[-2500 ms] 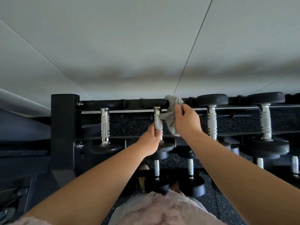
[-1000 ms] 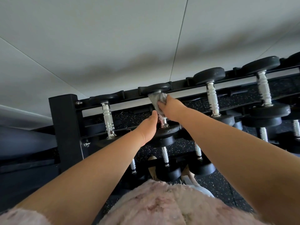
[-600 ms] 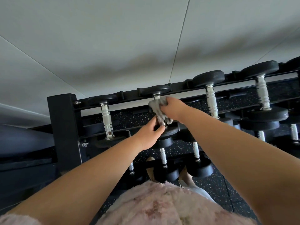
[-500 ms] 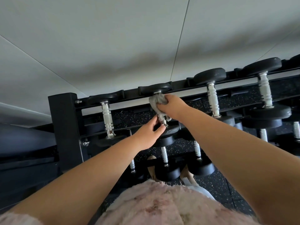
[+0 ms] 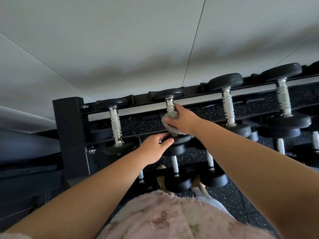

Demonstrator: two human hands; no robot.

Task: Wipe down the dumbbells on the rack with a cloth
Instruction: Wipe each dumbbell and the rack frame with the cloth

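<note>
Rubbing the shiny silver handle of the second black round-ended dumbbell (image 5: 170, 116) from the left is the step going on now. The right hand (image 5: 183, 120) is closed around a small grey fuzzy cloth (image 5: 170, 122), and the cloth is wrapped on the lower part of that handle. The left hand (image 5: 154, 148) is partly closed on the near black end of the same dumbbell, thumb on its edge, and seems to keep it from rolling. This dumbbell lies on the top shelf of the black metal rack (image 5: 71, 135), between a smaller dumbbell (image 5: 115, 125) on its left and a bigger dumbbell (image 5: 228, 107) on its right. More dumbbells sit farther right and on the shelf below. Next, the cloth probably needs to go over the two black ends, and then move to the next dumbbell on the right. That calls for a firm hold, so the weight does not slip off the shelf.
</note>
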